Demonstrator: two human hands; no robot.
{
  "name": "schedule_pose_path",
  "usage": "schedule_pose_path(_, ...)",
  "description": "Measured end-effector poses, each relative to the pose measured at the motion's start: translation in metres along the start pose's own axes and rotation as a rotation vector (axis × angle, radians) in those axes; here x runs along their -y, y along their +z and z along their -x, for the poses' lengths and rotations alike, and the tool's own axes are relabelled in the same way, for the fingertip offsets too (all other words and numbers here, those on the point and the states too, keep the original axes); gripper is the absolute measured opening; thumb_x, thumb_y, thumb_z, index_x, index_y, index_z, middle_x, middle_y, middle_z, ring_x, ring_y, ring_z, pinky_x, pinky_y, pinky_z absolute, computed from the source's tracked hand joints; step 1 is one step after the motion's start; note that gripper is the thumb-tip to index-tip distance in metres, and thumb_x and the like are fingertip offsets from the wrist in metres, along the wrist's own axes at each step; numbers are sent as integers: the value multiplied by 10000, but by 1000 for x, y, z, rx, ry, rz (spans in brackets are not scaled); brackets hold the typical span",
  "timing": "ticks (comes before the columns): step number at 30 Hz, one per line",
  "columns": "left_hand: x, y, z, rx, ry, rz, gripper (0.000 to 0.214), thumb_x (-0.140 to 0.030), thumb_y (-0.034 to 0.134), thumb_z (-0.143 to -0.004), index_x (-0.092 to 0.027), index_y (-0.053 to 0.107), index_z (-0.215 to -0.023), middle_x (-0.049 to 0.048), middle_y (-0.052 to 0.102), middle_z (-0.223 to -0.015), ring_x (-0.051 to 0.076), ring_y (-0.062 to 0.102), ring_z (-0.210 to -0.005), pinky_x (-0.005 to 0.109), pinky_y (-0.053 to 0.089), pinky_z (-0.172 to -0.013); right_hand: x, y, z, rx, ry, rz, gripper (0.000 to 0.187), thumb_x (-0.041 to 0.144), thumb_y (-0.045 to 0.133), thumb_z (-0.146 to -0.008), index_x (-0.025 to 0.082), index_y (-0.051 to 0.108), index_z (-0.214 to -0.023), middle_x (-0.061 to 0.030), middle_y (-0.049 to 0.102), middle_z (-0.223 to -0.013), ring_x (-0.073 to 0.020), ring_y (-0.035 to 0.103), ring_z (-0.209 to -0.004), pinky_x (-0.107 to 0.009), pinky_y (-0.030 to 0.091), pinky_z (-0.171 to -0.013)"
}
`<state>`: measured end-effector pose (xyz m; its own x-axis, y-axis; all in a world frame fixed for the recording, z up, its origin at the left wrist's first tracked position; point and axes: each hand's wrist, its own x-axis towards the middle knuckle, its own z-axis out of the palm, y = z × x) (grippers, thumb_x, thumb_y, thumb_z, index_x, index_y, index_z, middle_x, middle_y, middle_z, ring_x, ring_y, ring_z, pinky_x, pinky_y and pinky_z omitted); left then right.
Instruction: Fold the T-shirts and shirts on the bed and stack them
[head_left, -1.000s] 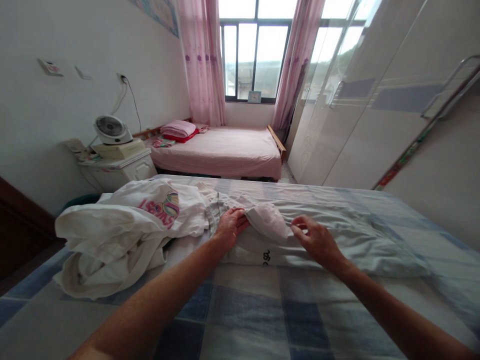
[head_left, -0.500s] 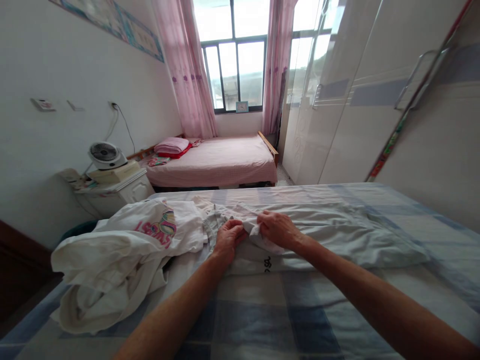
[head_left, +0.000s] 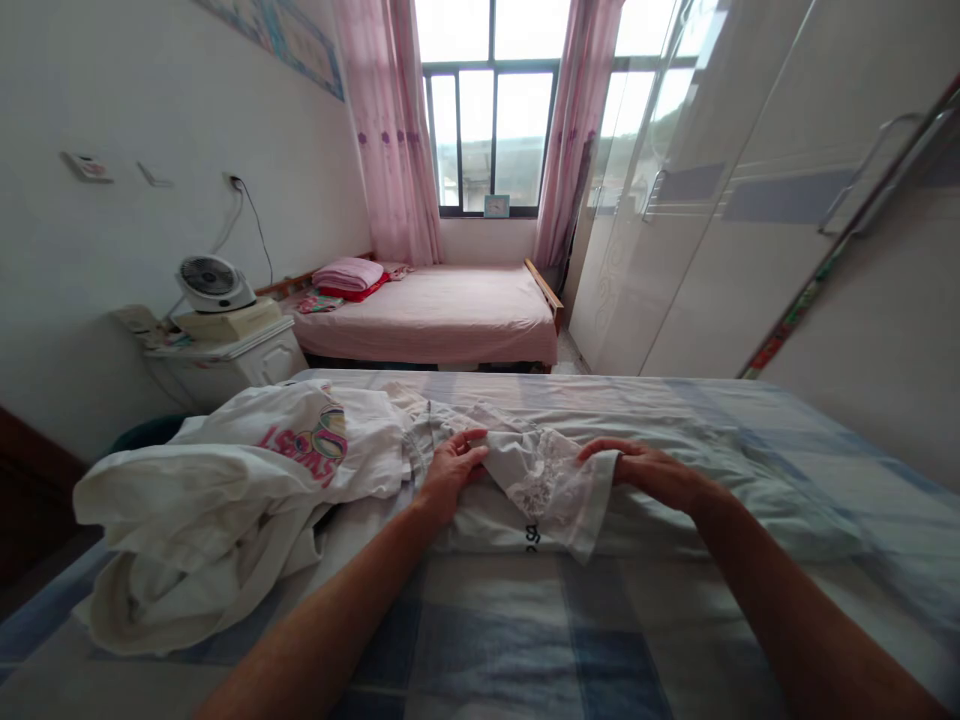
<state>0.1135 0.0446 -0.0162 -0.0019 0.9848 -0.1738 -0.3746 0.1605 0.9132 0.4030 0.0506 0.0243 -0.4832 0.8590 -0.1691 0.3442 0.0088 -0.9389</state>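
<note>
A pale grey-green garment (head_left: 660, 510) with dark lettering lies spread across the checked bed. Over its middle is a section with white lace trim (head_left: 536, 480), perhaps a sleeve; whether it belongs to the same garment I cannot tell. My left hand (head_left: 454, 468) pinches the cloth at the left end of this section. On its right, my right hand (head_left: 649, 470) grips the lace section's edge, with some fingers hidden by the cloth. Left of my hands lies a crumpled white garment (head_left: 225, 500) with a pink printed design.
The blue-and-white checked bed (head_left: 510, 640) spreads beneath the clothes. Beyond it stands a pink-covered bed (head_left: 450, 315) by the window. A small fan (head_left: 214, 280) sits on a white cabinet (head_left: 247, 370) at left. Tall glossy wardrobes (head_left: 697, 220) line the right side.
My right hand has moved right, drawing the lace-trimmed section out flat so its lace shows. My left hand stays at nearly the same spot on the cloth. The view has shifted slightly.
</note>
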Motion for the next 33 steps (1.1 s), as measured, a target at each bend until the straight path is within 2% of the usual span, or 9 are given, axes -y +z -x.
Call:
schedule_pose_path(6,0,-2,-3,-109,91,32,181,-166,680,-653,-142,720,-828,25,691,-783,110,608,-687,214,508,-654,-2,-23,6,-47,35,5,310,342,609,-671,158,721,-894,-65,694,-925,-209,611,-878,-332,462,-839)
schedule_pose_path(8,1,-3,-5,-109,75,40,186,-159,667,-661,-139,717,-839,30,691,-788,117,609,-692,228,514,-661,-10,-32,5,-47,14,75,316,354,606,-672,160,722,-892,-69,693,-947,-210,608,-894,-325,463,-824)
schedule_pose_path(10,1,-3,-5,-82,40,25,237,-159,665,-680,-146,709,-913,39,698,-818,133,618,-712,250,520,-677,-13,-36,-1,-138,7,164,327,387,592,-696,164,715,-902,-65,690,-941,-200,605,-866,-309,466,-770)
schedule_pose_path(14,2,-1,-4,-72,42,18,302,-196,661,-741,-166,672,-1041,45,704,-867,150,623,-738,281,519,-704,-3,-18,-32,-395,27,411,408,515,474,-790,173,697,-808,-39,663,-752,-166,565,-695,-273,409,-618)
schedule_pose_path(19,5,0,0,-74,108,-32,305,-291,694,-719,-174,691,-1000,41,701,-885,147,622,-741,265,512,-681,16,20,-70,-420,37,697,432,539,448,-807,189,618,-620,-17,598,-610,-141,504,-602,-266,315,-571)
schedule_pose_path(24,6,2,6,-109,234,-132,323,-342,693,-700,-174,718,-975,28,703,-838,123,594,-682,222,476,-609,11,26,-72,-519,-2,595,241,346,461,-763,190,565,-611,13,531,-573,-117,460,-577,-244,296,-549)
schedule_pose_path(27,6,3,9,-166,272,-153,283,-323,674,-707,-175,729,-942,19,698,-791,117,576,-659,209,457,-581,6,18,-64,-566,-64,482,342,455,412,-799,193,528,-612,22,492,-561,-111,425,-557,-243,294,-536)
schedule_pose_path(30,6,5,11,-162,272,-142,279,-322,675,-692,-171,730,-920,15,693,-778,120,573,-650,213,459,-571,8,20,-60,-522,-39,528,449,568,409,-805,191,548,-605,6,534,-578,-122,451,-570,-252,304,-549)
schedule_pose_path(33,6,7,12,-145,276,-140,283,-324,679,-684,-169,727,-915,14,695,-781,124,577,-656,217,464,-574,12,32,-63,-496,17,593,370,516,486,-776,193,602,-638,-5,591,-623,-134,499,-602,-254,319,-576)
